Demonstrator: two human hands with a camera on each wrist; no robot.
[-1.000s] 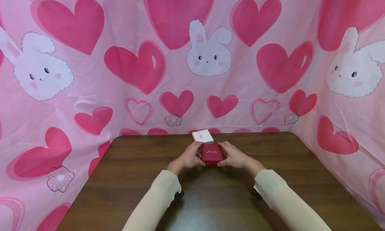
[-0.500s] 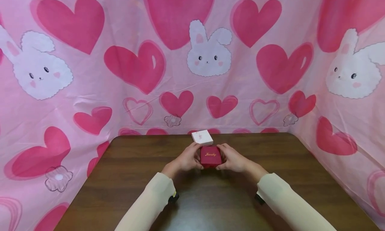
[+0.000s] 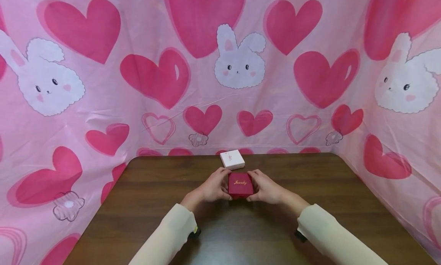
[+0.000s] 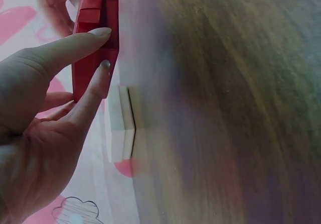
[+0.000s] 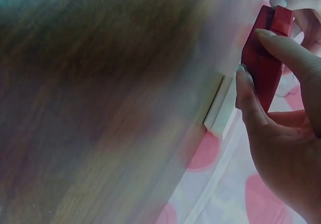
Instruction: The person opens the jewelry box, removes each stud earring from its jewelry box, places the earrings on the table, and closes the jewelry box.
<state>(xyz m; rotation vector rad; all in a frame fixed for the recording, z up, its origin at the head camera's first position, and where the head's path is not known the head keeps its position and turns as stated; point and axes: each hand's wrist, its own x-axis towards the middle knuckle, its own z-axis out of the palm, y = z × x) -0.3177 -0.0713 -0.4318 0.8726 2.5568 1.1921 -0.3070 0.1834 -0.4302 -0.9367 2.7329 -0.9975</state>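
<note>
A small red jewelry box point(image 3: 240, 184) with gold "Jewelry" lettering is held between both hands above the table. My left hand point(image 3: 214, 187) grips its left side, and my right hand point(image 3: 264, 187) grips the right side. In the left wrist view the thumb and fingers of the left hand point(image 4: 55, 98) pinch the red box point(image 4: 86, 78); the box appears lifted off the wood. From the right wrist the right hand point(image 5: 283, 118) likewise pinches the box point(image 5: 264, 66) by its end. Just behind it lies a white box point(image 3: 232, 159) with pink print.
The brown wooden table point(image 3: 155, 188) has rounded far corners. A pink curtain point(image 3: 203, 81) printed with hearts and rabbits hangs round its back and sides. Dark wrist devices show under both pale sleeves point(image 3: 165, 234).
Both hands have drawn the red box a little toward the person, away from the white box. More of the white box's front side shows now. The grip looks the same.
</note>
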